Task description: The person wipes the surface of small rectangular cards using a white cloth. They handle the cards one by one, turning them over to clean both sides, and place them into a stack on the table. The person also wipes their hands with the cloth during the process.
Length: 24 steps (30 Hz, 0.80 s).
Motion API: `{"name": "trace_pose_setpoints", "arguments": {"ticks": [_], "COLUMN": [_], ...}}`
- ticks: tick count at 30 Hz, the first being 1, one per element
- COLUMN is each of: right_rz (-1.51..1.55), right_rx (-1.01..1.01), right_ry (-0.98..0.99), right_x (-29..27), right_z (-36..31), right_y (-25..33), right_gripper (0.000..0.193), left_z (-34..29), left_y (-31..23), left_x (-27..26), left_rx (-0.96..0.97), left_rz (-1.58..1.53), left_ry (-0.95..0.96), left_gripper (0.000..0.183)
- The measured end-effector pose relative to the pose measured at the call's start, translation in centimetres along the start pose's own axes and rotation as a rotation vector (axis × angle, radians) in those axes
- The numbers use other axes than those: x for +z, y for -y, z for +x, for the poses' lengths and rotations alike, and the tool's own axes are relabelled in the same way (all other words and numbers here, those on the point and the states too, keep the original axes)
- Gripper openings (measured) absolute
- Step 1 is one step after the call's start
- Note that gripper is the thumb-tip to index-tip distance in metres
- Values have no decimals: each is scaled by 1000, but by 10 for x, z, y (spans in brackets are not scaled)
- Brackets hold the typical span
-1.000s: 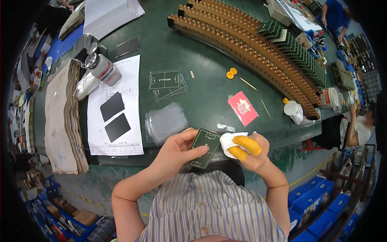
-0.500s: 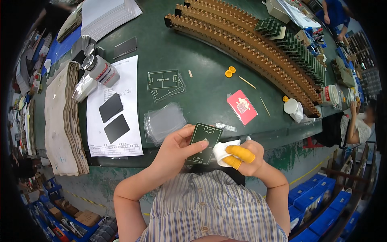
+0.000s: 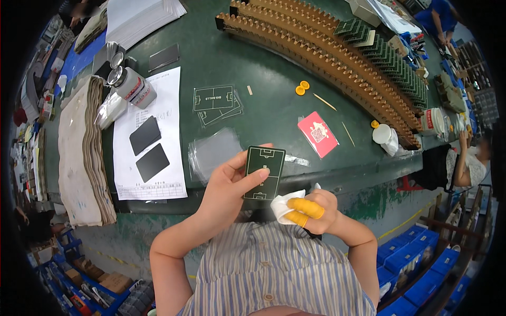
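Note:
My left hand (image 3: pixel 230 181) grips a dark green card (image 3: pixel 265 184) with white soccer-field lines, thumb on its face and fingers behind. It is held upright above the table's front edge. Just right of its lower end, my right hand (image 3: pixel 316 212) is closed on a folded white cloth (image 3: pixel 283 207); yellow finger cots (image 3: pixel 307 208) cover some of its fingers. On the table, past my left hand, lie a stack of clear plastic sleeves (image 3: pixel 213 155) and several similar green cards (image 3: pixel 213 100). A pink-red card (image 3: pixel 318 135) lies farther right.
Long wooden slotted racks (image 3: pixel 295 47) cross the far right, green cards standing in one. At left are a printed sheet (image 3: pixel 171 105) with black cards (image 3: pixel 153 163), a metal-topped bottle (image 3: pixel 132 89) and a cloth pile (image 3: pixel 79 158). Yellow finger cots and wooden sticks (image 3: pixel 325 102) lie mid-table.
My left hand has lifted the card slightly up and left. My right hand with the cloth has moved down and a little left, away from the card's middle to its lower corner.

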State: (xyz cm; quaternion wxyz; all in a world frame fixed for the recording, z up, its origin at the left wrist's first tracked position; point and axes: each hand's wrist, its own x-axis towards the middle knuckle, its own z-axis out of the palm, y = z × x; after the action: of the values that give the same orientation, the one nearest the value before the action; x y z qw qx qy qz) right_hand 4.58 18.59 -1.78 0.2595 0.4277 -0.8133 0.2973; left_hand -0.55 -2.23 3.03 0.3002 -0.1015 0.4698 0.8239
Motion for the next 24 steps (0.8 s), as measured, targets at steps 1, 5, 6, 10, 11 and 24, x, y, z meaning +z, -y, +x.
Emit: {"name": "trace_pose_setpoints", "arguments": {"ticks": [1, 5, 6, 10, 11, 24], "right_rz": [6, 24, 62, 178, 331, 987], "right_rx": [-3, 16, 103, 426, 624, 1072], "right_ry": [11, 70, 47, -300, -304, -559], "right_x": [1, 2, -1, 5, 3, 18], "right_z": [-1, -9, -9, -2, -1, 17], "right_y": [1, 2, 3, 8, 11, 14], "right_gripper": [25, 27, 26, 26, 27, 57], "left_z": [0, 1, 1, 3, 3, 2], "left_y": [0, -1, -1, 2, 3, 13], "left_x": [0, 0, 0, 2, 2, 6], "left_rx": [10, 25, 30, 49, 53, 68], "left_rz": [-2, -13, -16, -38, -51, -72], "left_ry": [-7, -30, -34, -33, -37, 13], "left_gripper": [41, 41, 40, 39, 38, 41]}}
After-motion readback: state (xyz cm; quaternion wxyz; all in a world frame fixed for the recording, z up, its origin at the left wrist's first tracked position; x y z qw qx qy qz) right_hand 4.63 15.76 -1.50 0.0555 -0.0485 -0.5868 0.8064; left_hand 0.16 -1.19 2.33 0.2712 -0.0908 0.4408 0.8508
